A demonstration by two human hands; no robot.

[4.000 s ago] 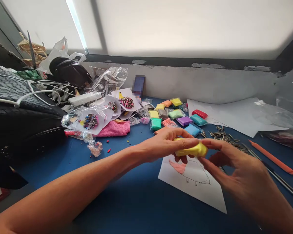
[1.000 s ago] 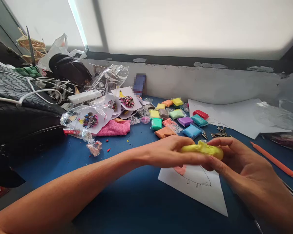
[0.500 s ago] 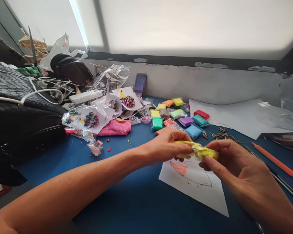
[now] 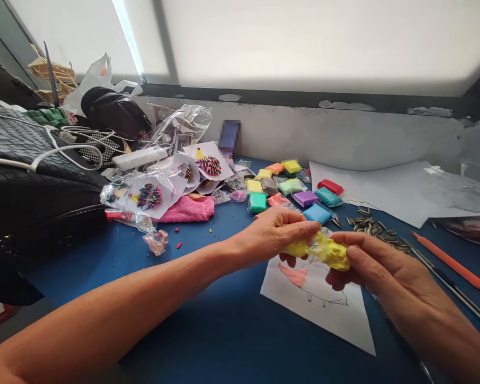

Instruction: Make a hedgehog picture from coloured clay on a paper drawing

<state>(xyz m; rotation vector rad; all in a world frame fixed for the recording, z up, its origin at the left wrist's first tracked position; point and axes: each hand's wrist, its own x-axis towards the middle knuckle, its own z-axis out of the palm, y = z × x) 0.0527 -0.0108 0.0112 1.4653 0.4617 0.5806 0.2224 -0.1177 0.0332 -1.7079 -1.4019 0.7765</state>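
Yellow modelling clay [image 4: 336,255] in a clear plastic wrapper [image 4: 315,246] stretches between my two hands. My left hand [image 4: 282,234] is closed on its left end, thumb on top. My right hand [image 4: 378,264] pinches the right end between thumb and fingers, where the clay bulges bare and crumpled. Beneath lies a white sheet [image 4: 320,325] with an outline drawing of an animal-like body on short legs. Pink clay [image 4: 294,276] fills the pointed left part of that outline. My hands cover the upper part of the sheet.
Several wrapped clay blocks, including a blue one [image 4: 317,213], lie beyond my hands. Striped sunflower seeds [image 4: 374,226] are scattered right of them. An orange tool [image 4: 450,260] and tweezers-like metal tool [image 4: 460,293] lie at right. A pink cloth [image 4: 190,208] and finished seed pictures [image 4: 210,165] are left.
The clay's right end has tilted downward and more bare yellow shows there. My right hand has shifted its pinch slightly, and my left thumb has come up over the wrapper.
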